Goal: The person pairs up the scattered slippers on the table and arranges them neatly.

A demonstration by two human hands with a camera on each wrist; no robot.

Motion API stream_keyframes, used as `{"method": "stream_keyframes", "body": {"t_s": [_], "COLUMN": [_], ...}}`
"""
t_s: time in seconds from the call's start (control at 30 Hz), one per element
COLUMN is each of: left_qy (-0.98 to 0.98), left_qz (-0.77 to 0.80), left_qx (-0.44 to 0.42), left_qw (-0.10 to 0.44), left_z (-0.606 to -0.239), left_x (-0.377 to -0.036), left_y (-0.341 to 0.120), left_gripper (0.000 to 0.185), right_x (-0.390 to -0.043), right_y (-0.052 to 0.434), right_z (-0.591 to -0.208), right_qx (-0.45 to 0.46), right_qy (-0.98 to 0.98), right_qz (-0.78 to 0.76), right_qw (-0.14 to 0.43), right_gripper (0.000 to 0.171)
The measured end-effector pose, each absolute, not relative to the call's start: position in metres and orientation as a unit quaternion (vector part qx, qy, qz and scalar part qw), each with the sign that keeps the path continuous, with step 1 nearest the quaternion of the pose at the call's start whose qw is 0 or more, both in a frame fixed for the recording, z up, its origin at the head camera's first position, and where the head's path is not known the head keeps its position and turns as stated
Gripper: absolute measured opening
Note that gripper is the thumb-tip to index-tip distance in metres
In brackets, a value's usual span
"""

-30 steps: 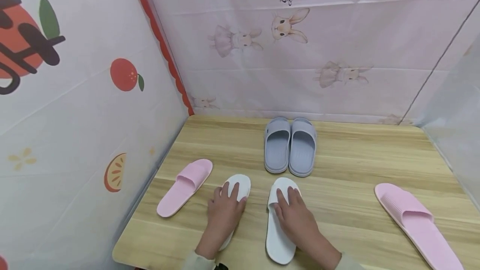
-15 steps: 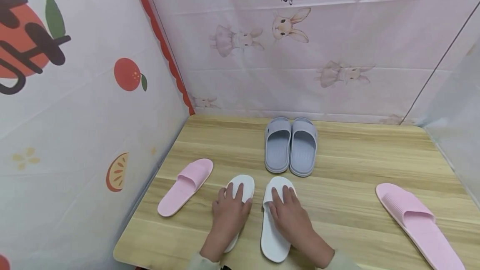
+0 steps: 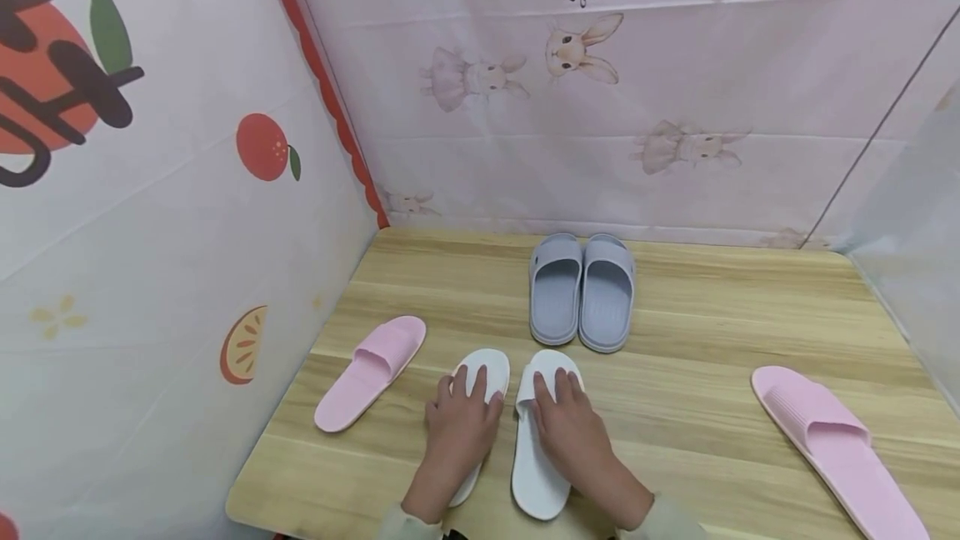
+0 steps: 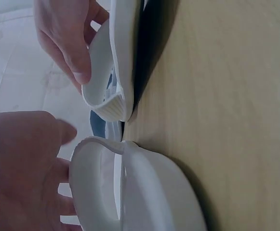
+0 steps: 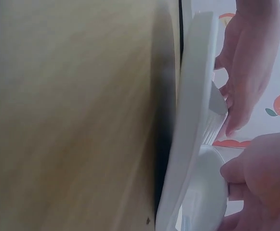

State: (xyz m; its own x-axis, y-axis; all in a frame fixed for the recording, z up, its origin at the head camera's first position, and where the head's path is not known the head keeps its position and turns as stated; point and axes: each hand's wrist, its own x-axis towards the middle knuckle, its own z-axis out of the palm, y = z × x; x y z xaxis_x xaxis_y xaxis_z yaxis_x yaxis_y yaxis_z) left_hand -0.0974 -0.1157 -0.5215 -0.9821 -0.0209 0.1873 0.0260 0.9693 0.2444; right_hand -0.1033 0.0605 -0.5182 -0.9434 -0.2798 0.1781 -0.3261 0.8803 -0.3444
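1. The two white slippers lie at the near middle of the desk point(image 3: 697, 332), toes pointing away from me: the left white slipper point(image 3: 480, 390) under my left hand point(image 3: 459, 427), the right white slipper point(image 3: 536, 448) under my right hand point(image 3: 573, 432). Their toes sit just beside each other, almost touching.
2. Both hands lie palm-down on the straps, fingers spread and fairly straight, pressing rather than gripping.
3. To pair them well, I judge I should press lightly and slide flat on the wood, so neither sole tips or rides over the other.
4. The heels look a little more apart than the toes; I would bring the heels in until the inner edges run parallel.
5. Just beyond the toes stands the grey pair of slippers point(image 3: 581, 290), near enough to bump if I push forward.
6. One pink slipper point(image 3: 371, 373) lies to my left, the other pink slipper point(image 3: 832, 440) well apart to my right.
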Motion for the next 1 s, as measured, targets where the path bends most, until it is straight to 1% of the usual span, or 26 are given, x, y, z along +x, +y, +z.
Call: {"method": "stream_keyframes", "body": {"t_s": [0.13, 0.5, 0.67, 0.9, 1.0], "left_qy": [-0.988, -0.987, -0.987, -0.986, -0.985], "left_qz": [-0.124, -0.140, -0.142, -0.134, -0.137], "left_qx": [0.001, -0.001, 0.003, -0.001, 0.000], "left_qw": [0.097, 0.083, 0.079, 0.103, 0.105], "left_z": [-0.519, -0.517, -0.517, -0.518, -0.517], "left_x": [-0.096, -0.095, -0.093, -0.094, -0.095], "left_y": [-0.115, -0.110, -0.108, -0.110, -0.112], "left_gripper": [0.045, 0.044, 0.044, 0.043, 0.042], "right_x": [-0.105, -0.110, -0.111, -0.112, -0.114], "right_y": [0.058, 0.050, 0.047, 0.041, 0.037], "right_z": [-0.520, -0.526, -0.528, -0.523, -0.521], "right_qx": [0.162, 0.166, 0.164, 0.156, 0.155], "right_qy": [-0.967, -0.964, -0.965, -0.965, -0.965], "right_qz": [0.183, 0.180, 0.183, 0.193, 0.196], "right_qw": [0.072, 0.101, 0.091, 0.085, 0.080], "right_gripper": [0.043, 0.041, 0.041, 0.041, 0.040]}}
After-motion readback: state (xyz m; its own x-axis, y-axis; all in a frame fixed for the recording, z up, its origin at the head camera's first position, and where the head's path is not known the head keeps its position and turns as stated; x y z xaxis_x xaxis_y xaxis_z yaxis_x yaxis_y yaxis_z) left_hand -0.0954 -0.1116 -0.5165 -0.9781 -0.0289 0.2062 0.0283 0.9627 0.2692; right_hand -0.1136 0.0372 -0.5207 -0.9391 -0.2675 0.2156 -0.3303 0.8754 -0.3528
